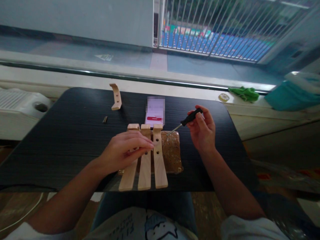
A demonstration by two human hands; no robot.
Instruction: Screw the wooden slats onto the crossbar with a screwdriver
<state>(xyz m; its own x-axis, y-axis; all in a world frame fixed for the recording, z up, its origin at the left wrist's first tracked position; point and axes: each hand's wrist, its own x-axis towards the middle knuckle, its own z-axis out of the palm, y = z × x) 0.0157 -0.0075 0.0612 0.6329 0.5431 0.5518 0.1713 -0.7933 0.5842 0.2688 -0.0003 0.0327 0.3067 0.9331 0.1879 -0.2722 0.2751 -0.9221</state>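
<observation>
Three pale wooden slats [158,160] lie side by side on a brown board [173,153] on the black table [62,140]. My left hand [123,150] rests on the slats with its fingers pressed together over the holes. My right hand [202,130] pinches a small screwdriver [186,120] by its black handle, the metal tip pointing down at the top of the rightmost slat.
A fourth curved wooden slat [116,96] lies at the table's far left, with a small screw-like piece [105,119] nearby. A white and pink packet [155,113] sits behind the slats. A green cloth [244,93] and tape roll [223,97] lie on the window ledge.
</observation>
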